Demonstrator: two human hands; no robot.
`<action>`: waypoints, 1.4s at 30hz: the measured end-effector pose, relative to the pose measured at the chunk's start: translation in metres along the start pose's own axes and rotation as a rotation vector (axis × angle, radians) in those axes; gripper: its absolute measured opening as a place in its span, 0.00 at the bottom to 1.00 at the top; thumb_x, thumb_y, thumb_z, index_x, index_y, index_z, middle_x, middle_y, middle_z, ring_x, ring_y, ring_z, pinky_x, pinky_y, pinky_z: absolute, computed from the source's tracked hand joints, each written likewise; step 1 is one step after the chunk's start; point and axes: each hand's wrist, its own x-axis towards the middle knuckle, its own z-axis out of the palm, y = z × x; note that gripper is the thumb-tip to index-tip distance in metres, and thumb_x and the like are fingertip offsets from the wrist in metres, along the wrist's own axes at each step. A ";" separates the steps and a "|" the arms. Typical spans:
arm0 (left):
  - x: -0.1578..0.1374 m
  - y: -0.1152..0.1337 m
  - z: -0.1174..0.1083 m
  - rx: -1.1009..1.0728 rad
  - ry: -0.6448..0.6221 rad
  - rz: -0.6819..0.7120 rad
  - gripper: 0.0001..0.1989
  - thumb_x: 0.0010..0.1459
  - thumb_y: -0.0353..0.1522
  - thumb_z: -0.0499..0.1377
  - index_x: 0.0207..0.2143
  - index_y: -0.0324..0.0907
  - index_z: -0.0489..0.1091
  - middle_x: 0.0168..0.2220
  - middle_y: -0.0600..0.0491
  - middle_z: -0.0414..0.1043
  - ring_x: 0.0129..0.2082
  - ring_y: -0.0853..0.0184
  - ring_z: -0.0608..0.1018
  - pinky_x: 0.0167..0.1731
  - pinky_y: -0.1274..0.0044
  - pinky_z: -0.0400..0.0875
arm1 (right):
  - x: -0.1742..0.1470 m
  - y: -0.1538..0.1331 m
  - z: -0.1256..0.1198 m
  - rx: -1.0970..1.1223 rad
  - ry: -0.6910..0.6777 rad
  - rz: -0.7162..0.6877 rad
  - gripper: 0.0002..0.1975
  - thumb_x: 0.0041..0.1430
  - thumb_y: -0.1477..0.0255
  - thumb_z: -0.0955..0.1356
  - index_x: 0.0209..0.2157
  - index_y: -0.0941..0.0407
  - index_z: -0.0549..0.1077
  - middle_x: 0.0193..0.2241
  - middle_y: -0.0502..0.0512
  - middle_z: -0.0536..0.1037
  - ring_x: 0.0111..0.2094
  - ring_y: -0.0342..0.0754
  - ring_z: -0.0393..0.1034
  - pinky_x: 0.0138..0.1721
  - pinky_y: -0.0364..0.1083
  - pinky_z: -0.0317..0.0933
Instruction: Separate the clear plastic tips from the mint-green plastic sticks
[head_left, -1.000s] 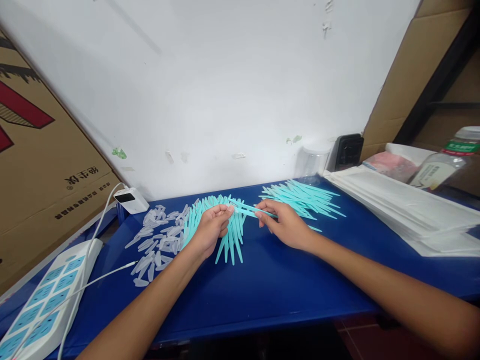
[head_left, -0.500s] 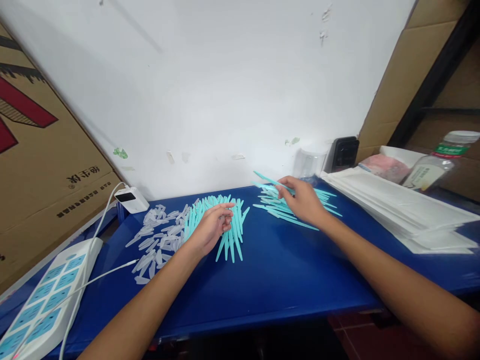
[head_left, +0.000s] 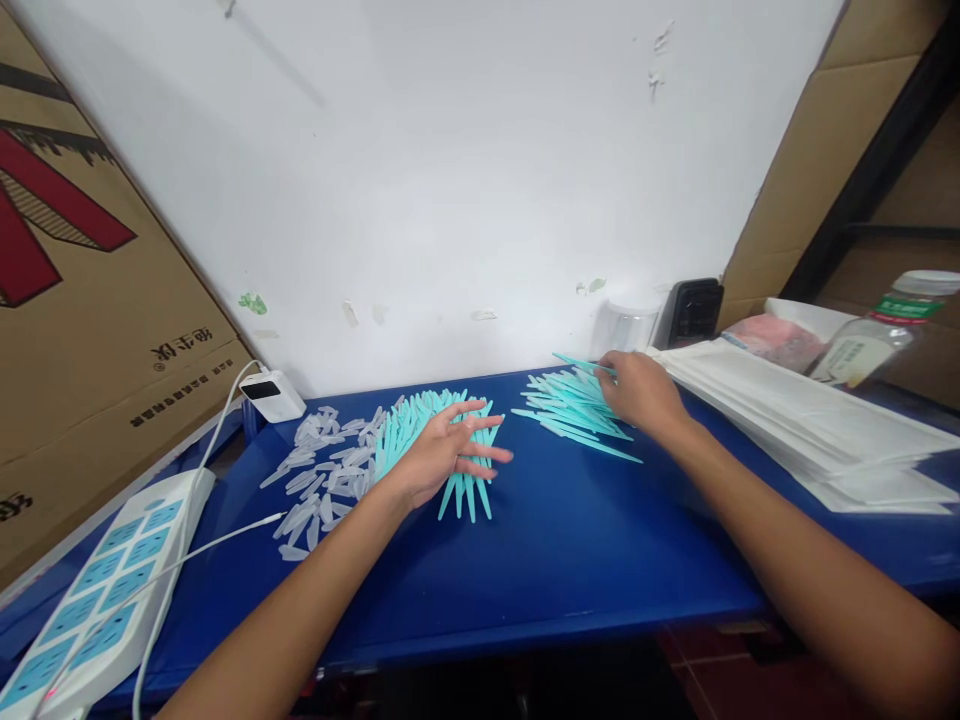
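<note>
My left hand [head_left: 454, 452] hovers with spread fingers over a dense pile of slim, tapered turquoise plastic sticks [head_left: 409, 425]; nothing is in it. At the back right, my right hand [head_left: 641, 388] is closed at the fingertips on one turquoise stick [head_left: 574, 361], whose pointed end sticks out to the left. That stick lies just above the back of a second heap of the same sticks [head_left: 574, 405], partly covered by the hand. Left of the first pile, small translucent blade-shaped plastic pieces [head_left: 330, 465] are scattered loosely.
A blue-covered table [head_left: 540, 570] meets a white wall. On the left are a power strip [head_left: 139, 575] with cables, a white power bank [head_left: 272, 396] and a cardboard box [head_left: 105, 330]. On the right are white paper envelopes [head_left: 795, 420], a plastic bottle [head_left: 874, 335] and a clear cup [head_left: 628, 325].
My right hand has moved right and lowered with its stick toward the back of the right heap. My left hand's fingers, loosely curled before, have spread apart. The view has shifted slightly.
</note>
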 end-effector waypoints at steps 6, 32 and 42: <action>0.002 -0.005 -0.001 0.058 0.088 0.052 0.21 0.66 0.48 0.59 0.49 0.41 0.69 0.43 0.39 0.82 0.10 0.81 0.53 0.10 0.81 0.46 | -0.008 -0.025 -0.013 0.602 -0.118 -0.124 0.17 0.67 0.58 0.65 0.37 0.56 0.78 0.33 0.58 0.82 0.37 0.54 0.75 0.41 0.50 0.65; 0.007 -0.010 0.002 0.122 0.073 0.067 0.20 0.65 0.49 0.59 0.48 0.43 0.65 0.38 0.47 0.81 0.10 0.80 0.55 0.13 0.81 0.58 | -0.037 -0.064 -0.016 0.849 -0.439 -0.412 0.18 0.66 0.58 0.68 0.48 0.52 0.83 0.35 0.56 0.78 0.30 0.47 0.66 0.29 0.45 0.58; 0.006 -0.017 0.004 0.333 0.112 0.127 0.20 0.68 0.49 0.53 0.51 0.45 0.62 0.53 0.39 0.78 0.07 0.78 0.62 0.06 0.79 0.60 | -0.041 -0.067 -0.013 0.843 -0.504 -0.441 0.17 0.67 0.60 0.68 0.47 0.53 0.83 0.34 0.55 0.80 0.31 0.46 0.67 0.30 0.44 0.58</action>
